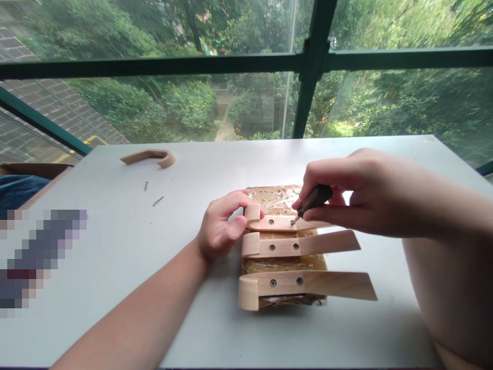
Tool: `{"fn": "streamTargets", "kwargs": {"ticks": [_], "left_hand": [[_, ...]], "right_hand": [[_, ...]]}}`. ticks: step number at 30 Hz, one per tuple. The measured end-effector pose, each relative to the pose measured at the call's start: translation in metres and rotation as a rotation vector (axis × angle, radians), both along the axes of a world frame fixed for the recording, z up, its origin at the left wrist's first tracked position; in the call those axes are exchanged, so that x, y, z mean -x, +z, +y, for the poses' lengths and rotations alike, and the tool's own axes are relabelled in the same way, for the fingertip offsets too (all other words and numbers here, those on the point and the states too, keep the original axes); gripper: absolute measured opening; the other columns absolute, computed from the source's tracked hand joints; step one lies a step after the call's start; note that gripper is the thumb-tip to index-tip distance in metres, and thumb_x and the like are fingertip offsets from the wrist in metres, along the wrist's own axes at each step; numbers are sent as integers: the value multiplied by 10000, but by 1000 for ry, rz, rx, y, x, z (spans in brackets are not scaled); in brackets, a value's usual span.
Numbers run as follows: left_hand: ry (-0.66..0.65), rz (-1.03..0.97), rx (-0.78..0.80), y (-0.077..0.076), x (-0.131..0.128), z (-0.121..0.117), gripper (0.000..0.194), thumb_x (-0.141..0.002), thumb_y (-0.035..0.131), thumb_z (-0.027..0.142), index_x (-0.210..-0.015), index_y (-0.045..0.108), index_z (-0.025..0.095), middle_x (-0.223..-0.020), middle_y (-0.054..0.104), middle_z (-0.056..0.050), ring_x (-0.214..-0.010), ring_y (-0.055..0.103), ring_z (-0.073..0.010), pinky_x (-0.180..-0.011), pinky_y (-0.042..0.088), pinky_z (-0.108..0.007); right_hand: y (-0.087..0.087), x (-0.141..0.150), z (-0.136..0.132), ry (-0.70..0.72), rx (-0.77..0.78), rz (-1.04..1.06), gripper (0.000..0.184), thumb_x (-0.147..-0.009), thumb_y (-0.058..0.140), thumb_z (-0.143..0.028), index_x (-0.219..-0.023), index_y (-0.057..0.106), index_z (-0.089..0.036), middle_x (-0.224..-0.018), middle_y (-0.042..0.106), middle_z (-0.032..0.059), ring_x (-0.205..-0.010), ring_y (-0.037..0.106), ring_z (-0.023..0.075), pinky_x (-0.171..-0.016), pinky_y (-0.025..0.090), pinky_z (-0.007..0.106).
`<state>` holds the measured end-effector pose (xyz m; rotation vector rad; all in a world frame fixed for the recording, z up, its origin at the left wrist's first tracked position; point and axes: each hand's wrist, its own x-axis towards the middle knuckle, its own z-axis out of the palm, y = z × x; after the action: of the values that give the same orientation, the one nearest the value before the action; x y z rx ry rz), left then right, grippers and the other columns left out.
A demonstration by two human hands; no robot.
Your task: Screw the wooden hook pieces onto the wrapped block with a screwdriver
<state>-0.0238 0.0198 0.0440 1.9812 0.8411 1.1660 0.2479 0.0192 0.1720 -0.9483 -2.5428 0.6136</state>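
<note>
My right hand grips a dark-handled screwdriver, its tip on the right-hand screw of the farthest wooden hook. With fingers curled round that hook's curved end and the board's left edge, my left hand steadies them. Beneath lies a board wrapped in shiny brown tape and dotted with small holes. Two more pale wooden hooks lie across it nearer me: a middle hook and a near hook. Each shows two screw heads. My right hand covers part of the farthest hook's straight end.
A loose wooden hook lies at the white table's far left. Two loose screws, an upright-lying screw and a slanted screw, are nearby. Beyond the table stands a green-framed window. A box with blue cloth is at left.
</note>
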Motion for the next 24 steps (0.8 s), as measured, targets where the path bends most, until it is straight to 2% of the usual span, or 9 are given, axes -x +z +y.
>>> {"fn": "streamTargets", "kwargs": {"ticks": [5,8,11,14,16,20,24], "left_hand": [[2,3,-5,0,0,0,378,-906,506,511,-856,695,188,-904,754,-87,-871,658,-234,-1143,361,-451],[-2,-2,-10,1,0,0,364,-910,504,493,-856,696,189,-905,750,-80,-881,660,-230,-1143,357,-447],[-12,-1,-10,1,0,0,349,-910,508,477,-861,700,190,-910,749,-72,-878,662,-224,-1142,354,-442],[-8,-5,-8,1,0,0,350,-907,510,477,-860,703,189,-902,748,-74,-899,662,-230,-1144,354,-446],[-4,-12,-5,0,-1,0,357,-903,512,485,-857,704,187,-901,748,-78,-903,662,-235,-1142,361,-452],[8,-9,6,1,-2,-1,376,-899,512,508,-855,704,188,-901,751,-85,-890,665,-239,-1139,373,-457],[15,-3,0,1,-1,-1,381,-898,511,513,-861,704,187,-902,753,-87,-890,671,-238,-1142,367,-450]], "right_hand": [[-1,8,-1,-42,-106,-79,253,-844,676,-337,-722,487,-224,-563,517,-44,-502,406,103,-474,291,267],[-4,12,-3,-80,-128,-82,260,-853,647,-303,-707,446,-225,-545,462,-51,-497,358,102,-474,276,270],[-7,14,-5,-81,-99,-74,157,-861,616,-263,-763,501,-221,-613,541,-34,-545,425,112,-514,314,269],[-10,15,-5,-20,-80,-9,28,-869,587,-208,-895,588,-217,-750,638,-16,-621,510,115,-567,363,254],[-9,15,-4,28,-76,32,89,-881,574,-195,-956,617,-216,-807,665,-10,-642,535,110,-585,381,245],[-4,10,-4,114,-32,25,79,-877,570,-174,-919,624,-213,-801,668,-6,-651,552,116,-589,403,244],[3,-1,-6,135,50,-38,304,-817,571,-99,-1082,623,-238,-962,708,18,-762,620,151,-611,449,252]]}}
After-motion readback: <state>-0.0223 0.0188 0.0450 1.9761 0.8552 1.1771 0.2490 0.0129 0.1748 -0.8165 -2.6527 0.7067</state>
